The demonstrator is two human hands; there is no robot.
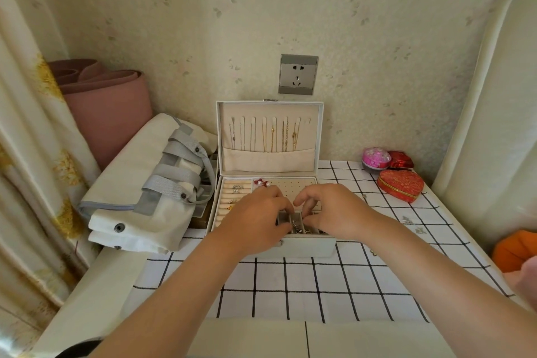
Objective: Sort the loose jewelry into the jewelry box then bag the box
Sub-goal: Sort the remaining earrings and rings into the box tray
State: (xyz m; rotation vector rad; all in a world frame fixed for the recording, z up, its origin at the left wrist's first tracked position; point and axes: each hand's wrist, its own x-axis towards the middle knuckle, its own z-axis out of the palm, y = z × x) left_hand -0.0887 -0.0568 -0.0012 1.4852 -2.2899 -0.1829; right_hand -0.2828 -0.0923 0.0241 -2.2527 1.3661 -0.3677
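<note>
The jewelry box point(308, 245) is open so the left hand point(255, 221) and right hand point(329, 212) can reach in. Their fingers curl down; I cannot tell if they hold anything

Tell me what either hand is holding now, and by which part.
It cannot be told. The left hand and right hand curl into the front compartments of the jewelry box, fingertips hidden; a small silvery piece lies between them, grip unclear.

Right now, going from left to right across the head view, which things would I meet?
Curtain → white bag → jewelry box → red heart box → orange object.
</note>
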